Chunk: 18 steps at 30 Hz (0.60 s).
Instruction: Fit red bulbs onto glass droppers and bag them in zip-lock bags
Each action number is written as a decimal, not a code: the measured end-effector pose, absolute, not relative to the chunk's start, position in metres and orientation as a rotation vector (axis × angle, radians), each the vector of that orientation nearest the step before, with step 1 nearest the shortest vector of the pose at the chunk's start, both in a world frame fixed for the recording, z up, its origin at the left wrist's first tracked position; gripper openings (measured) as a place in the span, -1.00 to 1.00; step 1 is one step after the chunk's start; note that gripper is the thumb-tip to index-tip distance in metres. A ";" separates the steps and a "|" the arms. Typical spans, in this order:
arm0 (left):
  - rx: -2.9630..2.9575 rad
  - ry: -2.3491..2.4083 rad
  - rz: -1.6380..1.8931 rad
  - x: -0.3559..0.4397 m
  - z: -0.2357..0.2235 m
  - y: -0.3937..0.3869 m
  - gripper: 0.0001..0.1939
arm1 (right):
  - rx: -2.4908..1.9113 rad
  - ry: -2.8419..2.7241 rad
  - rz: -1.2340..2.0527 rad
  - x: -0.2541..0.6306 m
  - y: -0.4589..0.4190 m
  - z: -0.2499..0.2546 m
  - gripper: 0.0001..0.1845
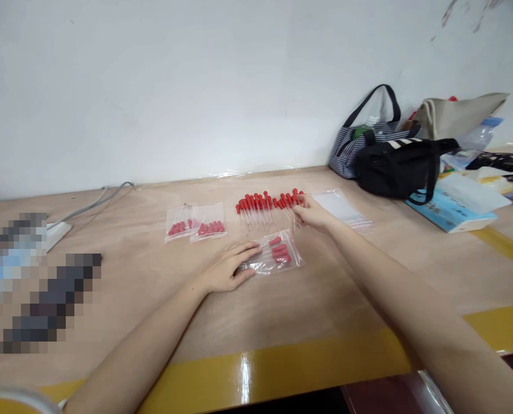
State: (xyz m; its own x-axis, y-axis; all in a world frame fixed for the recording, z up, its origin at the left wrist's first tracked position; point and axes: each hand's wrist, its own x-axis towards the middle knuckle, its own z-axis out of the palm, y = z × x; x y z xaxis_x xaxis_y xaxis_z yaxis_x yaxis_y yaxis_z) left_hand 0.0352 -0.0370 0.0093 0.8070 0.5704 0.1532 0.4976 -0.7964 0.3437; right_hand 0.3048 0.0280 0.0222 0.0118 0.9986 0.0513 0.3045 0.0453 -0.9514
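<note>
My left hand (230,268) lies on the table with fingers stretched and thumb apart, touching the mouth end of a clear zip bag (262,264). Several red-bulbed droppers show inside that bag. My right hand (311,214) is closed, fingertips pinched at the right end of a row of glass droppers (256,202) with red rubber bulbs. A dropper seems to be between those fingertips, partly hidden by them. To the left, two overlapping zip bags, one left (176,221) and one right (208,221), hold more red-bulbed droppers. Flat zip bags (336,206) lie beyond my right hand.
A black bag (396,169) and a striped tote (346,149) stand at the back right by the wall. Beside them lies a blue tissue pack (452,210). At the left are a grey cable (96,202) and blurred-out items. Yellow tape (282,368) runs along the front edge.
</note>
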 end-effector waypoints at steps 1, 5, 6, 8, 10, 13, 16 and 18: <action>2.699 0.819 0.367 0.035 0.009 -0.037 -0.51 | -1.358 -1.366 1.043 0.309 0.016 0.020 -0.40; 2.688 0.803 0.392 0.035 0.008 -0.035 -0.52 | -1.249 -1.157 1.087 0.319 -0.018 0.008 -0.11; 2.690 0.797 0.399 0.035 0.008 -0.035 -0.52 | -1.230 -1.111 1.073 0.320 -0.022 0.004 -0.10; 2.692 0.791 0.404 0.034 0.007 -0.034 -0.52 | -1.211 -1.043 1.030 0.320 -0.023 -0.003 -0.11; 2.690 0.789 0.403 0.034 0.007 -0.033 -0.52 | -1.208 -0.999 0.978 0.318 -0.020 -0.009 -0.16; 2.686 0.785 0.403 0.034 0.007 -0.033 -0.52 | -1.188 -0.978 0.931 0.310 -0.015 -0.016 -0.23; 2.685 0.792 0.403 0.034 0.007 -0.033 -0.52 | -1.150 -0.996 0.926 0.301 -0.016 -0.019 -0.32; 2.685 0.798 0.402 0.034 0.007 -0.033 -0.51 | -1.116 -1.006 0.936 0.296 -0.019 -0.019 -0.38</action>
